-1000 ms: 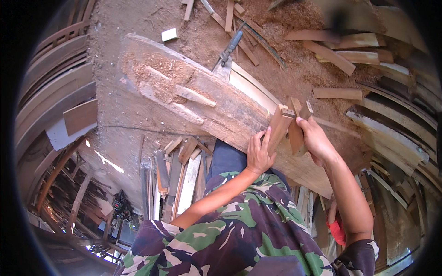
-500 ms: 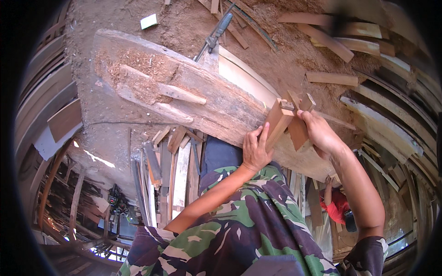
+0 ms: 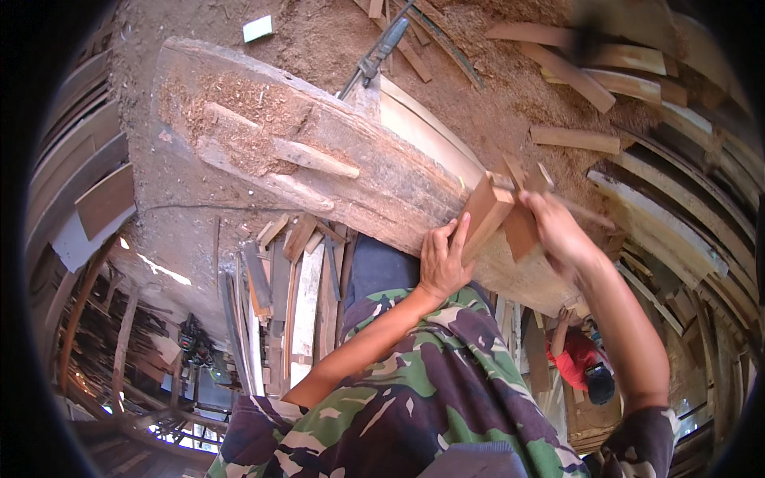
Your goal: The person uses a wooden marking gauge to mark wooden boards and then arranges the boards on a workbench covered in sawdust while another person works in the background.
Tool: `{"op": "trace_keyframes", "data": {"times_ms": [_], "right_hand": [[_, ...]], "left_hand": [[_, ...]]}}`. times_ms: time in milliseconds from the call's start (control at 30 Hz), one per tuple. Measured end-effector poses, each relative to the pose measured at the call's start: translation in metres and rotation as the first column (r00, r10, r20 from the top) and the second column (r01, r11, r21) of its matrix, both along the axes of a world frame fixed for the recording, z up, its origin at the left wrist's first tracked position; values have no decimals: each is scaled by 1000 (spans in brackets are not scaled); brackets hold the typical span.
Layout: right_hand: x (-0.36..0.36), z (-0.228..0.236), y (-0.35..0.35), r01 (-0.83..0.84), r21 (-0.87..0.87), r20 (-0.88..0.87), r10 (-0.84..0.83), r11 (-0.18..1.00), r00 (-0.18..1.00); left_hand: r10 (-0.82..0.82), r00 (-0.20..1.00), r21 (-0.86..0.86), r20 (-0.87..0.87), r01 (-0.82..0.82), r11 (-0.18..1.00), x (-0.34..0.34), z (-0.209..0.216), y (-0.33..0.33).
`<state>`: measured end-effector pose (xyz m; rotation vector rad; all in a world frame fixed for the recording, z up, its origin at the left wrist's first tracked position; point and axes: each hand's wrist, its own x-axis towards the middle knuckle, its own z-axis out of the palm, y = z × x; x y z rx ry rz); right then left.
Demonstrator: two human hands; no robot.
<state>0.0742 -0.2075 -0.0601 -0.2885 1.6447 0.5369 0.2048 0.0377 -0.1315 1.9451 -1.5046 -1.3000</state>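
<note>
My left hand point(image 3: 443, 261) grips a reddish-brown wooden block point(image 3: 488, 209) and presses it against the edge of a big rough timber beam point(image 3: 374, 171) strewn with sawdust. My right hand point(image 3: 558, 231) is closed on a darker, flat piece of wood point(image 3: 522, 229) just right of that block; several thin wood slivers stick up above it. My camouflage sleeves fill the lower middle of the head view.
A hand tool with a dark handle point(image 3: 381, 52) lies on the sawdust beyond the beam. Loose planks point(image 3: 575, 139) are scattered at upper right, offcuts point(image 3: 291, 275) below the beam, curved ribs on both sides. A person in red point(image 3: 578, 358) is below, lower right.
The view has shifted, so the beam and hands sit slightly lower and further right. Both hands keep their hold on the two wood pieces at the beam's edge.
</note>
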Motion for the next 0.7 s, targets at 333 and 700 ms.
{"op": "trace_keyframes", "data": {"times_ms": [333,700], "right_hand": [[-7,-25,13,97,-38,37,-95,995,995],[-41,-61,40,357,-223,99,-343,907,934]], "left_hand": [[-3,1000,12,9,3,1000,0,-1,2],[18,997,6,-70,-17,1000,-9,2,-8]]}}
